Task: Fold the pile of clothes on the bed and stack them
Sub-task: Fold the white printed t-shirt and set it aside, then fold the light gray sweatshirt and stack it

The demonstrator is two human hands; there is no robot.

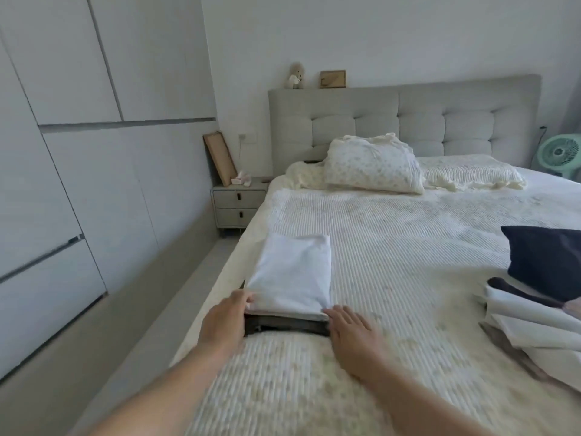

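Your left hand (224, 316) pinches the white shirt's (292, 275) near-left corner; right hand (352, 332) flat, fingers released, at its near-right corner. Dark garment (283, 324) underneath mostly hidden; unfolded pile (534, 313) cut off far right of it.

White walls (408, 36) are taking in soft daylight. A grey tufted headboard (408, 121) is standing behind the bed (408, 247), carrying a small plush toy (295, 76) and a frame (332, 79) on top. A grey nightstand (237, 202) is sitting beside the bed, a board (220, 158) leaning behind it. White wardrobes (78, 121) are lining the left wall. A green fan (561, 155) is peeking in at right.
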